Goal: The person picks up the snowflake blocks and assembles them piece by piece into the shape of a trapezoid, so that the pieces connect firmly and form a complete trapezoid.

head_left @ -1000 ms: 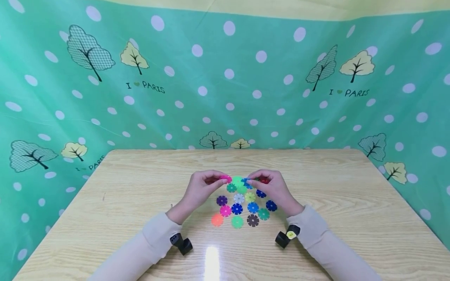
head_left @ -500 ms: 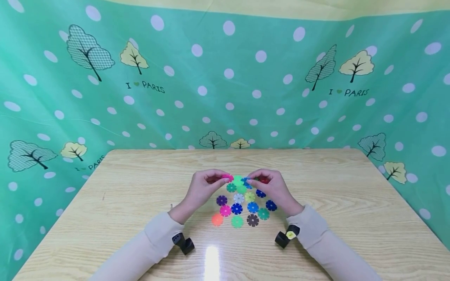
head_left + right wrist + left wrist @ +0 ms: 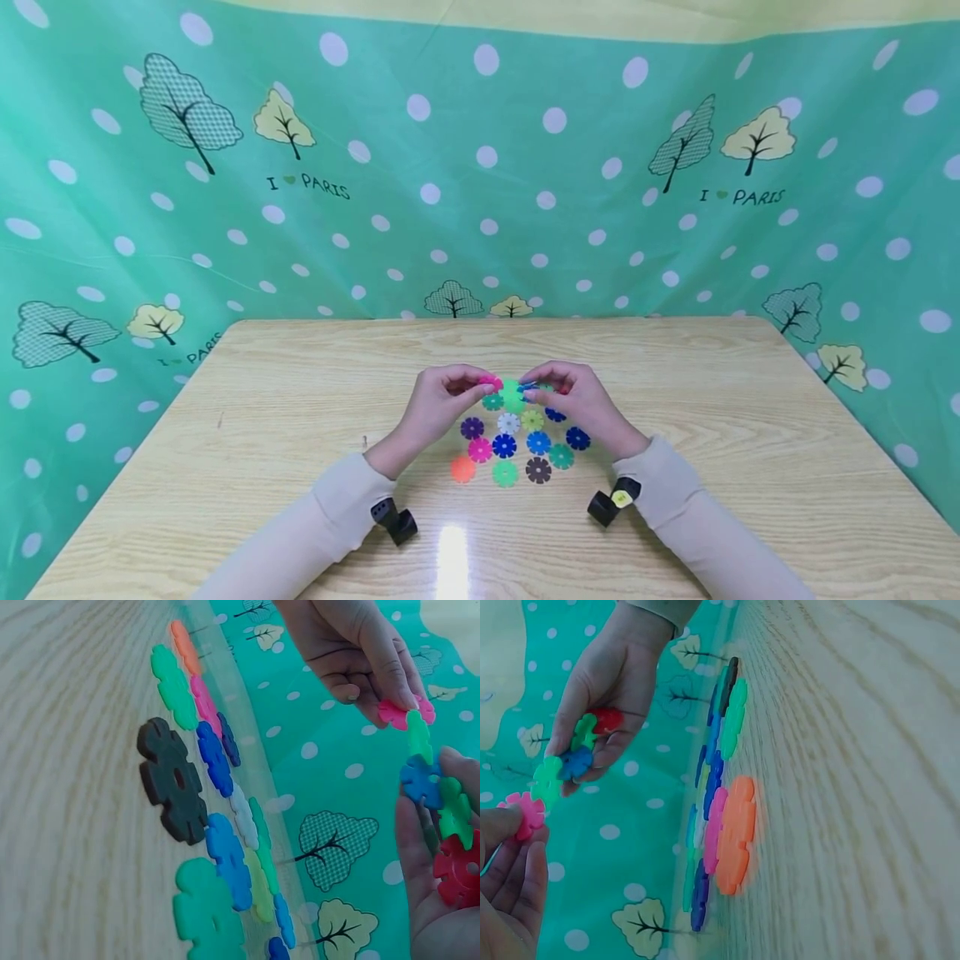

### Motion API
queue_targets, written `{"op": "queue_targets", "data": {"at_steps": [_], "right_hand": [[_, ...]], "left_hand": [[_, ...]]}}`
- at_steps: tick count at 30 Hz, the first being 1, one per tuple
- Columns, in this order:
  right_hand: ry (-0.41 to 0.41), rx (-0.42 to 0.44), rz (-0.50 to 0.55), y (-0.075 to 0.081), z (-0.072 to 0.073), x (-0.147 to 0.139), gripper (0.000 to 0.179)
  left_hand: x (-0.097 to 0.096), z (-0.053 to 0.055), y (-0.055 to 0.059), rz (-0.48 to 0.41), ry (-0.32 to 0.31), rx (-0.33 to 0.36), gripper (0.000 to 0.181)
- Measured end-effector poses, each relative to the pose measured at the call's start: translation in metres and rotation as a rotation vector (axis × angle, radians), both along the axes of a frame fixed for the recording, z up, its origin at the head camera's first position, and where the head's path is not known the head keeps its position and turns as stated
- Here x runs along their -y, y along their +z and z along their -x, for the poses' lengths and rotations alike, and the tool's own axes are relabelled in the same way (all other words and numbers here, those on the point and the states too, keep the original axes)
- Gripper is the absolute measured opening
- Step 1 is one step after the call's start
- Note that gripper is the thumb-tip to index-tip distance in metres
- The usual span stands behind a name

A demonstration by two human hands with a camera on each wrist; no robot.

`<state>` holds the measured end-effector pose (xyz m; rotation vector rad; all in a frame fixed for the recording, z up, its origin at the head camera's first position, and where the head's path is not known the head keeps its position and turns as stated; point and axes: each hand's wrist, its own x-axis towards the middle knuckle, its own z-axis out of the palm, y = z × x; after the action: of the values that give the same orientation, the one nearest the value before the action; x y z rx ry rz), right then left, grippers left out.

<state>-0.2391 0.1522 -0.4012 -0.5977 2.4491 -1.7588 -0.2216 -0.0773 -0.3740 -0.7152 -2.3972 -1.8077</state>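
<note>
My left hand (image 3: 438, 404) pinches a pink notched plastic disc (image 3: 529, 814) between thumb and fingers. Opposite it, my right hand (image 3: 581, 404) grips a short chain of interlocking discs above the table. In the right wrist view the chain runs from a red disc (image 3: 459, 870) in the palm, through a green disc (image 3: 454, 810) and a blue disc (image 3: 421, 780), to a light green disc (image 3: 418, 735) at the far end. The pink disc's edge meets that light green disc, one set crosswise to the other. My right fingers partly cover the red and green discs in the head view.
Loose notched discs lie flat on the wooden table (image 3: 225, 467) below my hands. Among them are an orange disc (image 3: 462, 468), a dark brown disc (image 3: 538, 470), a purple disc (image 3: 472, 428) and a white disc (image 3: 508, 423). A polka-dot curtain (image 3: 480, 183) hangs behind the table.
My left hand has shifted slightly right, bringing the pink disc up to the light green one. The chain in my right hand has turned, so the blue disc shows more edge-on.
</note>
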Motion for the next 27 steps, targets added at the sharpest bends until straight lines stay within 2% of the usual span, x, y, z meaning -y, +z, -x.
{"op": "queue_targets", "data": {"at_steps": [5,7,17,27], "right_hand": [[0.089,0.065,-0.014,-0.003,0.002,0.0,0.03],[0.103,0.074,-0.026,-0.004,0.003,0.0,0.03],[0.089,0.097,-0.028,-0.002,-0.001,0.003,0.04],[0.049,0.066,-0.062,0.002,-0.004,0.003,0.035]], "left_hand": [[0.001,0.012,-0.019,0.002,-0.007,0.003,0.015],[0.001,0.013,-0.022,-0.002,-0.011,0.001,0.015],[-0.001,0.013,-0.023,0.004,-0.04,-0.023,0.013],[-0.005,0.014,-0.022,0.006,-0.029,-0.01,0.015]]}}
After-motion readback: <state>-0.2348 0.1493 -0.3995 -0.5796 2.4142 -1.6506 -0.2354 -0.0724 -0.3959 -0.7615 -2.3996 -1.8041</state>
